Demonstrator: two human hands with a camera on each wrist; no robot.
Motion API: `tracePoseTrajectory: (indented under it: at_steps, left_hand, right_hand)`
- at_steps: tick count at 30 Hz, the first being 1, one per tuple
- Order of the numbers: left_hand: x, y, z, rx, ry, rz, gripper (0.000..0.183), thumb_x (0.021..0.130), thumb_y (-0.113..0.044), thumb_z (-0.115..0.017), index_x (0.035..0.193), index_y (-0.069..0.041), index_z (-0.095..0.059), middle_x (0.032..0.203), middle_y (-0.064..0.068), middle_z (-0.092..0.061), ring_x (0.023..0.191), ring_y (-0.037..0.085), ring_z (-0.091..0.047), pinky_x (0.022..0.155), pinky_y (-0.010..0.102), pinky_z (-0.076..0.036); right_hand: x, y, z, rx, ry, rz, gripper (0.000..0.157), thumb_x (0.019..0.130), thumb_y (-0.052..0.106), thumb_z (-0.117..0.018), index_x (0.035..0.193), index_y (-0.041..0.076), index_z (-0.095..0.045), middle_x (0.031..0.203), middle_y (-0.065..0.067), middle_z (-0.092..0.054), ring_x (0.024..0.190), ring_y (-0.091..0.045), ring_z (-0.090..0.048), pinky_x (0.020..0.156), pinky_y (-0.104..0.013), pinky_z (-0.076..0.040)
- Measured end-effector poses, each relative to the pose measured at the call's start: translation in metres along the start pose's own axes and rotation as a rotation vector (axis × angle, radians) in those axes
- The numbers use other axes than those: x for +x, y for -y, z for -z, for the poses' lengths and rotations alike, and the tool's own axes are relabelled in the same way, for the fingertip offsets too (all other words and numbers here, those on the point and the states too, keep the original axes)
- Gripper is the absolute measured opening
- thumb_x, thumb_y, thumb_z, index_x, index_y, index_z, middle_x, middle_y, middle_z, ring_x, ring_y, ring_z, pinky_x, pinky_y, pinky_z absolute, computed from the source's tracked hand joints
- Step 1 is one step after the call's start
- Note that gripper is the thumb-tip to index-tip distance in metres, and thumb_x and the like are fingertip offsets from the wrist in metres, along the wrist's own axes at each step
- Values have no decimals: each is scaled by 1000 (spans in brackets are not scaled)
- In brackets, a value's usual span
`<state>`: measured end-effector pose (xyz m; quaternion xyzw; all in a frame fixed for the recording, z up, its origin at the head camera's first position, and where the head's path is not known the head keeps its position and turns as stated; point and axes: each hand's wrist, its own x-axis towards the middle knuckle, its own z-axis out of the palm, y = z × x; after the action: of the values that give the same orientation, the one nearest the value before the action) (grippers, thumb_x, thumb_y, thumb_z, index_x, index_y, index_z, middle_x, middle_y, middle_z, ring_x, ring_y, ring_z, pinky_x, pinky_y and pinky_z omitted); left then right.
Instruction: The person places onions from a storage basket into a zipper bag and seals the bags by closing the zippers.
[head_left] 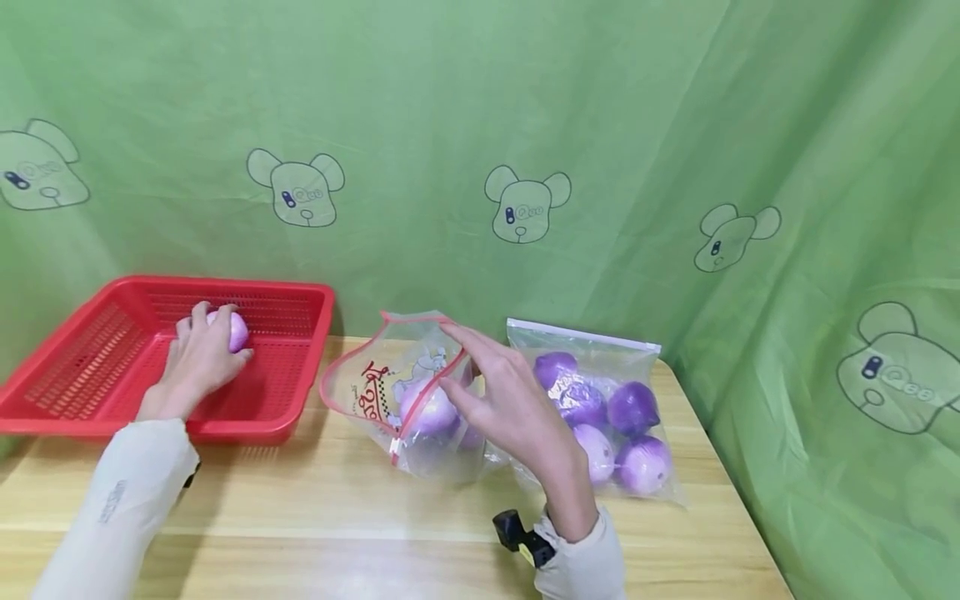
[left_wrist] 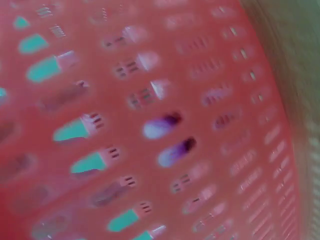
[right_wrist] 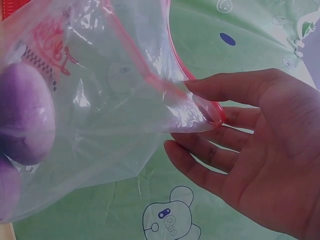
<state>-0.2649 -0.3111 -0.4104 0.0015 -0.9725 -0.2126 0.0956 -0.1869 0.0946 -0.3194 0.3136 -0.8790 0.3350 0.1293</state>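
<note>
Inside the red basket (head_left: 311, 367), my left hand (head_left: 197, 358) has its fingers curled over a purple onion (head_left: 238, 332). The left wrist view looks through the slotted basket wall (left_wrist: 200, 150), with bits of purple showing in two slots. My right hand (head_left: 517, 400) pinches the red-edged rim of a clear zip bag (head_left: 360, 383) between thumb and fingers. The bag's mouth gapes toward the left, and purple onions (head_left: 431, 410) lie in it. In the right wrist view, the thumb (right_wrist: 225, 86) is at the red rim, with other fingers behind the plastic.
Right of my right hand lies a second clear zip bag (head_left: 585, 337) with several purple onions (head_left: 643, 465) inside. Everything rests on a light wooden table (head_left: 360, 533). A green curtain (head_left: 420, 108) with bear heads hangs close behind and along the right side.
</note>
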Motion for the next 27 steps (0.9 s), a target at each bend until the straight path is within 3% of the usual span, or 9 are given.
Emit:
tracePoseTrajectory:
  at_steps: [6, 8, 11, 14, 18, 21, 27]
  left_hand:
    - [5, 13, -3, 20, 193, 46, 87, 84, -14, -70, 150, 7, -18, 149, 42, -5, 126, 69, -14, 91, 81, -28]
    - [5, 15, -5, 34, 180, 28, 80, 83, -12, -70, 146, 8, -25, 147, 41, -13, 124, 68, -22, 88, 80, -33]
    - [6, 14, -6, 64, 100, -15, 66, 82, -10, -69, 134, 12, -35, 136, 38, -29, 112, 64, -35, 80, 75, -40]
    - [9, 10, -6, 89, 48, -26, 58, 82, -9, -68, 127, 15, -40, 127, 37, -33, 104, 62, -38, 72, 71, -43]
    - [11, 9, -8, 94, 68, 19, 57, 80, -8, -68, 122, 19, -40, 117, 40, -27, 104, 64, -33, 70, 71, -43]
    - [10, 13, -9, 68, 68, 46, 59, 79, -6, -68, 124, 15, -37, 116, 40, -27, 106, 64, -31, 72, 73, -41]
    - [9, 18, -13, 23, 62, 3, 57, 82, -10, -64, 127, 7, -34, 118, 35, -40, 100, 60, -42, 73, 70, -43]
  right_hand:
    - [0, 1, -1, -8, 7, 6, 64, 89, 10, -73, 147, 10, -47, 139, -5, -58, 66, -6, -55, 48, -21, -45]
    - [-1, 1, -1, -13, 8, 9, 64, 88, 10, -74, 147, 10, -47, 138, -5, -59, 65, -4, -54, 49, -21, -46]
    - [-1, 1, -1, -11, 7, 13, 65, 88, 10, -74, 147, 10, -47, 131, -4, -63, 67, -5, -56, 49, -21, -46]
    - [-1, 1, -1, -6, 9, 17, 65, 88, 9, -74, 147, 10, -47, 119, -2, -66, 70, -6, -58, 48, -21, -46]
    - [-1, 1, -1, -2, 17, 18, 65, 88, 9, -73, 147, 9, -48, 118, -2, -66, 73, -7, -59, 49, -21, -47]
    - [-1, 1, -1, 1, 23, 15, 65, 88, 9, -73, 147, 9, -47, 125, -3, -65, 74, -7, -60, 49, -21, -47]
    - [-2, 2, -1, -2, 27, 11, 66, 88, 9, -73, 148, 9, -46, 129, -4, -63, 74, -7, -60, 49, -21, -47]
